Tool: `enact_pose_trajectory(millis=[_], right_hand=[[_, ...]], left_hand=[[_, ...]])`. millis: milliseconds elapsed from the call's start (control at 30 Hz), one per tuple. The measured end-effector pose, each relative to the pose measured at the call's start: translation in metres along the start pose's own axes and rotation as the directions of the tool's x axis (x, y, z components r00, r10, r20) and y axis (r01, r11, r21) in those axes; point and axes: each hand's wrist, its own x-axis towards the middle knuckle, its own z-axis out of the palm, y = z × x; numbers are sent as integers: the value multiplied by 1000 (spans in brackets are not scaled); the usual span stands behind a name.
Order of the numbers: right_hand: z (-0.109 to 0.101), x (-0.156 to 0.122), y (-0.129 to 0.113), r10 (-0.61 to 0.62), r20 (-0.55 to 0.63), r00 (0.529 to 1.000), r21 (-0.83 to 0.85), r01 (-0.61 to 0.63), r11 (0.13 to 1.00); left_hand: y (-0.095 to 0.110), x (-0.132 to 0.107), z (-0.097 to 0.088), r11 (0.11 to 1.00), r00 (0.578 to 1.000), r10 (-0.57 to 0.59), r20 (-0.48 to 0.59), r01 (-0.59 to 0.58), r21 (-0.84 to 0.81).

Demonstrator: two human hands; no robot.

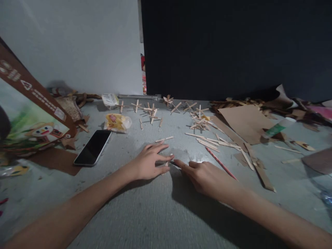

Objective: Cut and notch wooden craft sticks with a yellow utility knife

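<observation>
I've got the left hand (147, 162) splayed at a small wooden piece (166, 164) right of the phone (92, 148), can't tell remotely if it's pinched; right hand (204, 174) is curled round a thin blade (175, 165). Crossed sticks (176, 107) beyond the phone look done, loose sticks (208, 144) well right of it don't.

Pale tan sticks (208, 144); red rod (220, 163); black-screened phone (93, 147); grey tabletop (145, 218); brown cardboard (246, 122).
</observation>
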Motion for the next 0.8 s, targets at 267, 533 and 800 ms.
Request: enact_pose_trajectory(millis=[267,533,800], right_hand=[[-3,-1,-1,43,40,998,79,-47,996],[3,-3,8,36,-80,996,194,-20,981],[6,-1,7,34,-73,997,177,-21,984]], left_hand=[[1,-1,-4,997,999,-17,38,14,79],[3,0,-4,998,999,-34,28,32,57],[4,0,-4,998,999,-32,41,30,58]])
